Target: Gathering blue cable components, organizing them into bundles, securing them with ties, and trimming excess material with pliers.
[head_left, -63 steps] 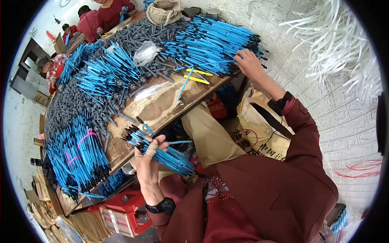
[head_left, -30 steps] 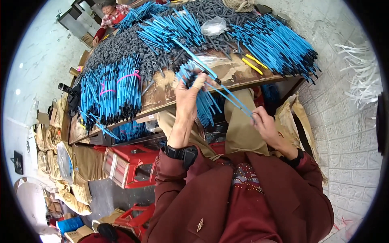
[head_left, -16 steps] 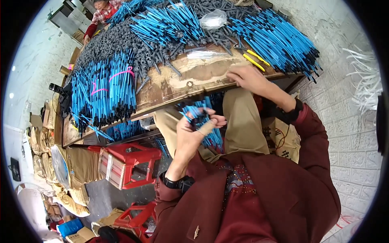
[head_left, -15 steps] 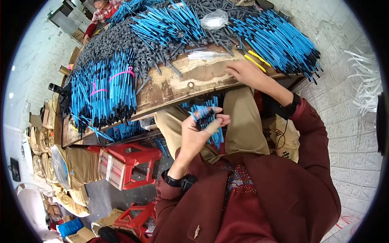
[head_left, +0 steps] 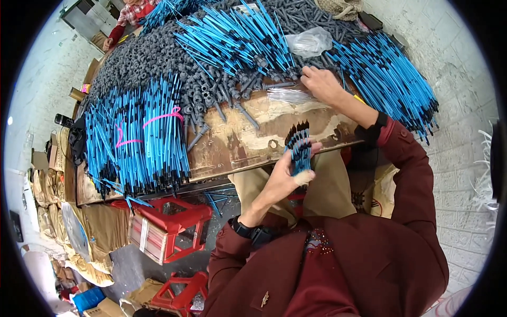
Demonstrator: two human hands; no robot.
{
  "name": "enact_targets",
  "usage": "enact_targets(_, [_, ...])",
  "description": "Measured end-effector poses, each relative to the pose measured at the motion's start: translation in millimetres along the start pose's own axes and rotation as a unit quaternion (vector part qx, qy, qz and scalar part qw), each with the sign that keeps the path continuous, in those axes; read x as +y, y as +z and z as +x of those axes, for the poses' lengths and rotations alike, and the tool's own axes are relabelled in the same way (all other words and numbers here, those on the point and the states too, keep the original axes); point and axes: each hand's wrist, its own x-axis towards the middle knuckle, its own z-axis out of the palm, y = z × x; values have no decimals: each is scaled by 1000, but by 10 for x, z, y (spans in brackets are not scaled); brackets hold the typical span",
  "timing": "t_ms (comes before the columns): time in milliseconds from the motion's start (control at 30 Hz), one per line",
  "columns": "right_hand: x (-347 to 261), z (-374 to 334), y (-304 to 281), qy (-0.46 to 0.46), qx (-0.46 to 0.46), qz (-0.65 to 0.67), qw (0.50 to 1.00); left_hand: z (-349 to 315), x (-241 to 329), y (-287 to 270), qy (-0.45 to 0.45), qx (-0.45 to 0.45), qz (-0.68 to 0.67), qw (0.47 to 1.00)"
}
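Note:
My left hand is closed around a small bunch of thin blue sticks with black bands and pointed dark tips. The tips stand upward, just in front of the table edge. A pale wrap covers part of the thumb. Farther out over the table, my right hand has its fingers curled together; whatever they hold, if anything, is hidden. It is beside a heap of grey tubular plastic pieces and above a small stack of thin clear strips. A crumpled clear plastic bag lies just beyond it.
Large piles of blue sticks lie at the left, back and right of the wooden table. A pink cord crosses the left pile. Red stools stand below. Another person's sleeve shows at far left.
My right hand has moved farther across the table, toward the grey pieces and bag. My left hand has risen with its bunch, whose tips now point up. The view has shifted slightly.

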Motion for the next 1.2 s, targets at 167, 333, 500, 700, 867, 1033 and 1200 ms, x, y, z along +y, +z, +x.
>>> enact_targets(167, [-93,-98,-608,57,-14,77,995,153,217,-107,-161,22,-208,965])
enact_targets(333, [-540,-567,-1247,133,15,375,917,83,-61,-47,-56,-10,-9,998])
enact_targets(500, [-937,-952,-1588,144,51,417,896,-20,-94,80,20,52,162,985])
enact_targets(700, [-1070,-1011,-1689,123,47,421,898,-37,42,120,-54,-35,107,992])
enact_targets(867, [-1079,-790,-1728,-77,66,301,948,-57,-190,87,-55,-56,150,986])
enact_targets(1033, [-1006,-684,-1702,-208,31,183,960,-69,-251,19,-66,-63,188,978])
enact_targets(1200, [-1061,-660,-1752,-217,16,184,959,-73,-192,-27,-59,-82,186,977])
